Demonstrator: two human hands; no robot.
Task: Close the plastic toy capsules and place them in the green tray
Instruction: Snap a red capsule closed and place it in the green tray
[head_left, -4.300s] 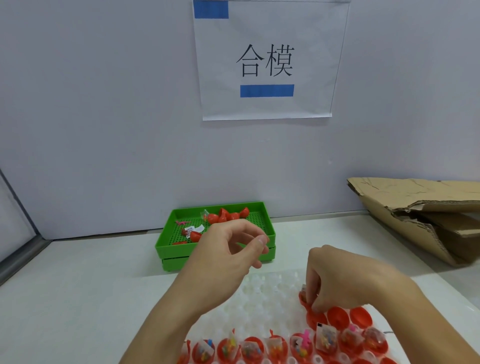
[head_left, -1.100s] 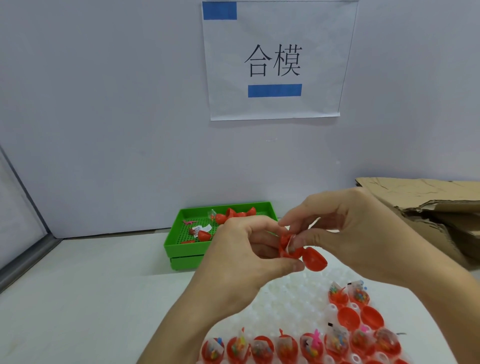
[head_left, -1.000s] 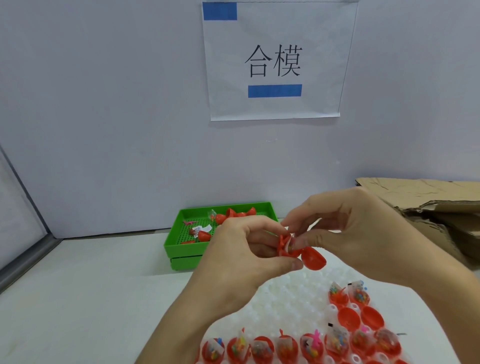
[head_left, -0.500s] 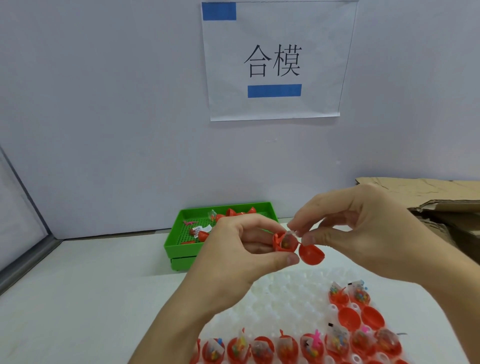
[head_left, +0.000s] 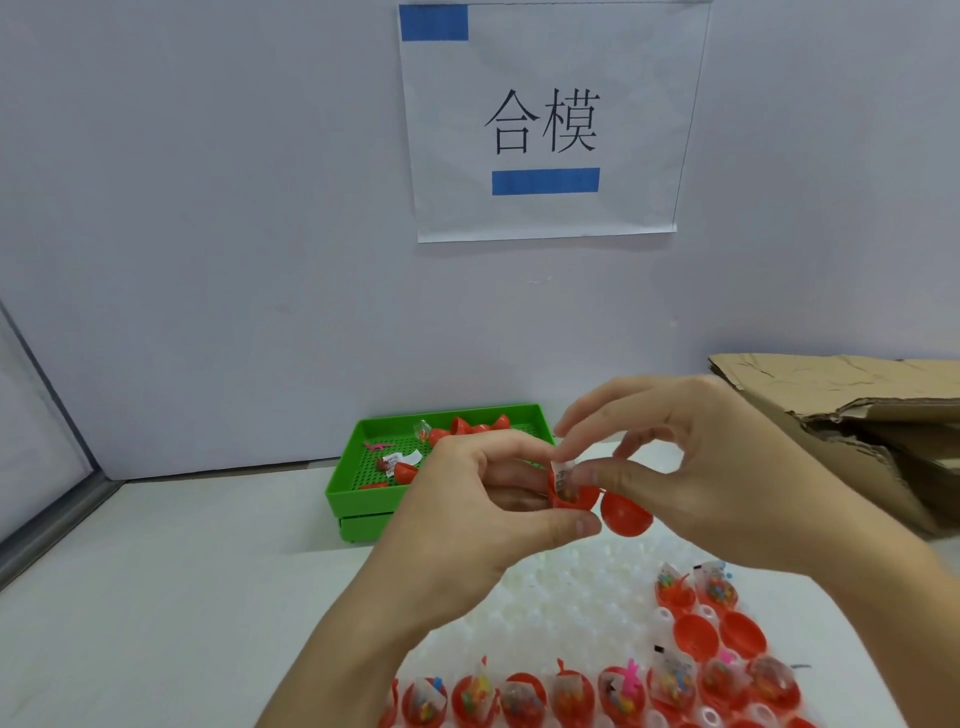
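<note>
My left hand (head_left: 483, 514) grips an open red capsule (head_left: 576, 496) between thumb and fingers, in the air in front of me. A small plastic toy packet sticks out of it, and my right hand (head_left: 711, 478) pinches the top of that packet. The capsule's hinged red lid (head_left: 626, 514) hangs open below my right thumb. Behind my hands stands the green tray (head_left: 363, 467) with several red capsules and loose bits in it. A white holder sheet (head_left: 566, 592) near me carries several open red capsules (head_left: 571, 696) with toy packets.
A torn cardboard box (head_left: 857, 421) lies at the right against the wall. A paper sign (head_left: 545, 119) hangs on the wall above the tray. A grey ledge (head_left: 47, 525) runs along the left side of the white table.
Since the earliest frame both hands have lifted a capsule off the holder sheet. Over the last second my right fingers moved onto the packet, which now stands higher out of the capsule.
</note>
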